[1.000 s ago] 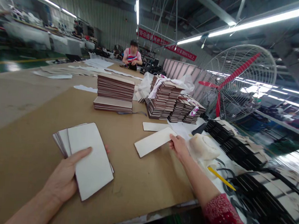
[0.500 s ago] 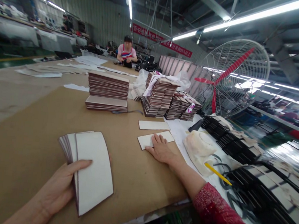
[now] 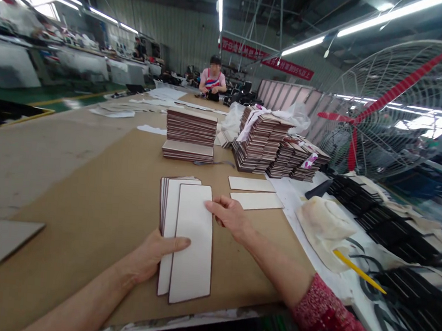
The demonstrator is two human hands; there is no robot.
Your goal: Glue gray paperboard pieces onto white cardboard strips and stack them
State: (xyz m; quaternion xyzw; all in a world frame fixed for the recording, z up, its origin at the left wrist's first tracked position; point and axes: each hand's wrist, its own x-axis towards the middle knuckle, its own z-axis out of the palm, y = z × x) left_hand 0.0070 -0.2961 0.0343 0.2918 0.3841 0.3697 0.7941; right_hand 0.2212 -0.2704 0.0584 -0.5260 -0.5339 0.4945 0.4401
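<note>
My left hand [image 3: 156, 252] is closed around a fanned bundle of pale rectangular panels [image 3: 170, 217] with dark edges, its thumb lying across the front. The top panel [image 3: 193, 250] is shifted to the right of the others. At that panel's upper right edge my right hand [image 3: 230, 214] pinches it between thumb and fingers. Just beyond the right hand, two similar loose panels [image 3: 257, 200] lie flat on the brown-covered table [image 3: 107, 202], one behind the other.
Neat stacks of panels [image 3: 191, 130] and taller piles [image 3: 263, 141] stand farther back. To the right are a cream cloth bundle [image 3: 323, 224], a yellow tool [image 3: 360, 272], black stacked pieces [image 3: 385, 214] and a large fan [image 3: 356, 120]. A grey board [image 3: 1, 240] lies left. Another person [image 3: 213, 78] works beyond.
My right hand has left the loose panel on the table and come to the held bundle, gripping its top panel. The bundle is now more upright, and the view has turned left.
</note>
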